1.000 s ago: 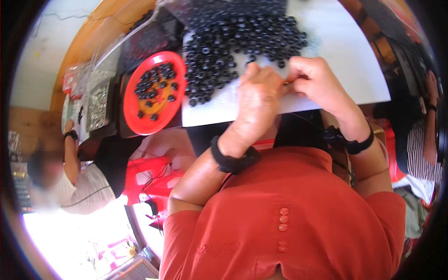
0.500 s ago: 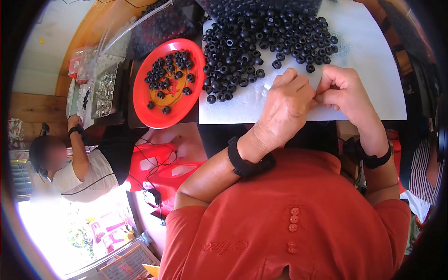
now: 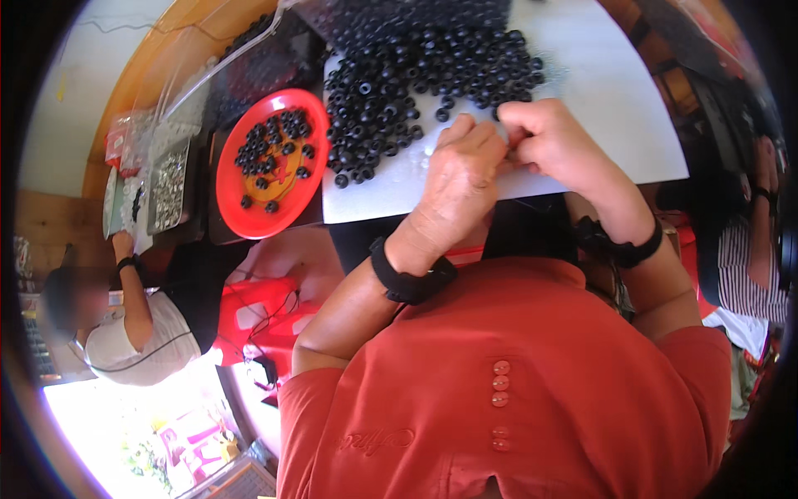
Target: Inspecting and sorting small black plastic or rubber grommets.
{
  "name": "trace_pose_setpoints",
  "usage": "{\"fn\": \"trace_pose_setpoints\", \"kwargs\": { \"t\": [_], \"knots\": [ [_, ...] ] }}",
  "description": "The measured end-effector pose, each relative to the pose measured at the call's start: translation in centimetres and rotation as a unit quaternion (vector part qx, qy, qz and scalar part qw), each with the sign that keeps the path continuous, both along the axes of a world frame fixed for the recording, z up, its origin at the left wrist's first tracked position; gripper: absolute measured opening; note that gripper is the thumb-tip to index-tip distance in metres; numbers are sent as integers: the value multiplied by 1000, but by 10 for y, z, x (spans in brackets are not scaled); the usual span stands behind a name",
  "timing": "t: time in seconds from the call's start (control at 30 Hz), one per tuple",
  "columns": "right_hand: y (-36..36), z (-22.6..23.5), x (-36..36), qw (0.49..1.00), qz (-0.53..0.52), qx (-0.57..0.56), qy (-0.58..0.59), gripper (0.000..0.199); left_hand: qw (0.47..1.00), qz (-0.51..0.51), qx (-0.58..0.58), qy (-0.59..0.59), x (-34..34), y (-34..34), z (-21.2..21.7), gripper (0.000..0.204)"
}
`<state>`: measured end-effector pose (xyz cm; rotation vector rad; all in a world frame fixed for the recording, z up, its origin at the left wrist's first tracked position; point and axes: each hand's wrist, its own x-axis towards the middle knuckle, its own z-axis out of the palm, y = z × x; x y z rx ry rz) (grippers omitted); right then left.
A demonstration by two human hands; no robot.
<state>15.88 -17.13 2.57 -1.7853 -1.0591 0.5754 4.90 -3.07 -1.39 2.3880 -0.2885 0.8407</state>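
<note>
My left hand (image 3: pixel 461 179) and my right hand (image 3: pixel 553 141) meet above the near part of a white board (image 3: pixel 391 200). Fingers on both are bent and pinched together; whatever lies between them is hidden. Just beyond them spreads a heap of small black round pieces (image 3: pixel 374 108) with holes through them, like large beads. Next to my left fingers a few tiny whitish bits (image 3: pixel 421 160) lie on the board. To the left, a red oval plate (image 3: pixel 230 195) carries more black pieces (image 3: pixel 271 141), which look notched or fitted with something.
Left of the plate stands a metal tray (image 3: pixel 169 187) of small shiny parts, near clear plastic bags (image 3: pixel 125 137). A co-worker (image 3: pixel 137 328) in a light shirt reaches toward that side. Another person's striped garment (image 3: pixel 748 270) shows at the right. Red stools (image 3: pixel 249 316) stand below the plate.
The whole view has shifted, so the board and plate appear farther left. My hands stay together, and my right hand has turned slightly, its fingers curled closer to my left.
</note>
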Motion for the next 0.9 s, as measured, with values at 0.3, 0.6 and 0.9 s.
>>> {"fn": "trace_pose_setpoints", "kwargs": {
  "t": [0.3, 0.6, 0.9],
  "knots": [
    [-1, 6, -4, 998, -30, -50, 26, 15, 1000, 0, -6, 20, 1, 0, -3, 16],
    [-9, -7, -2, 996, -45, 3, 81, 14, 996, -42, -69, 36, -1, 7, -3, 8],
    [-15, -13, 0, 995, -57, 22, 79, 10, 979, -26, -145, 141, 1, 14, -1, 9]
  ]
}}
